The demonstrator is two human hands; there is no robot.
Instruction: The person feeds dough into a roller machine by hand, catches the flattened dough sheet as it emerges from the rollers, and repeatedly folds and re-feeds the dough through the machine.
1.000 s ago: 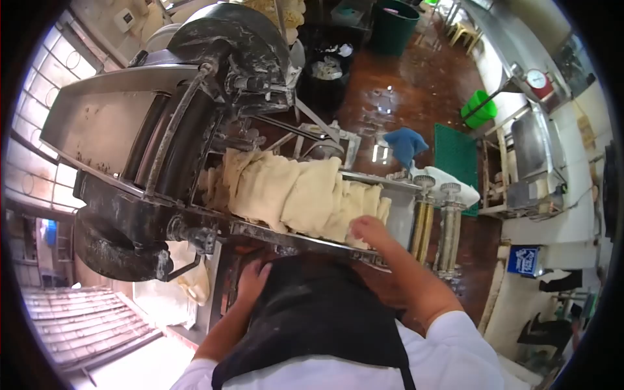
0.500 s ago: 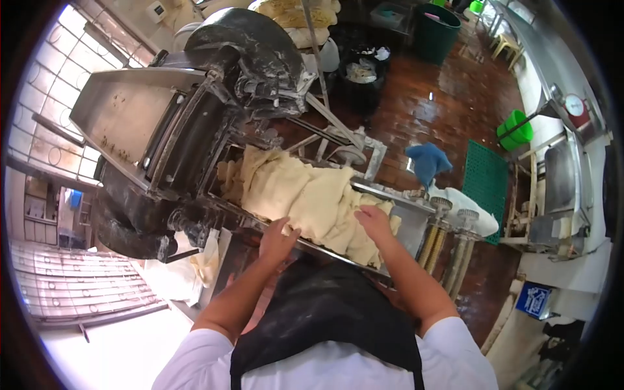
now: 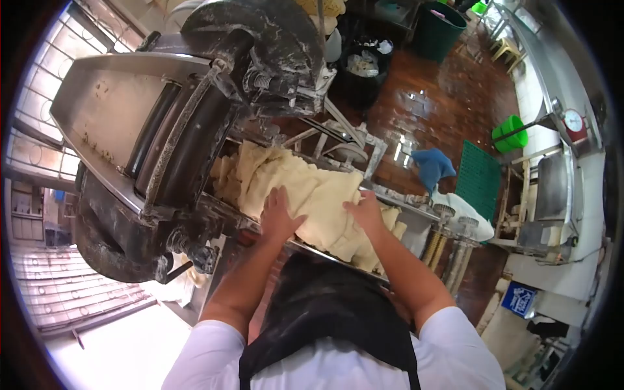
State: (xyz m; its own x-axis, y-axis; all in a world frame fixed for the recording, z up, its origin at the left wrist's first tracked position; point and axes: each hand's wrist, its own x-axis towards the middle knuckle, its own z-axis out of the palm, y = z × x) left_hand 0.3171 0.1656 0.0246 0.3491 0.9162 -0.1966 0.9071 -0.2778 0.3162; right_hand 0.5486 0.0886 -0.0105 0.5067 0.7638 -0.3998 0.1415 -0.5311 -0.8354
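Note:
A large pale sheet of dough (image 3: 322, 201), folded in loose layers, lies in a metal trough (image 3: 416, 224) below the rollers of a dough sheeter (image 3: 185, 140). My left hand (image 3: 279, 218) rests flat on the near left part of the dough, fingers spread. Toward the right end of the pile, my right hand (image 3: 365, 213) has its fingers curled over a fold, with the thumb against the dough. Its fingertips are partly hidden.
The sheeter's heavy dark body and metal feed tray (image 3: 117, 97) stand close on my left. Beyond the trough are a blue cloth (image 3: 432, 168), a green mat (image 3: 480, 179), a green bucket (image 3: 510, 133) and a dark bin (image 3: 364, 68). A scale (image 3: 573, 121) stands at far right.
My left hand has moved forward onto the dough and spread its fingers. My right hand has shifted slightly left, and the upper dough layer looks smoother. The view has moved closer to the sheeter.

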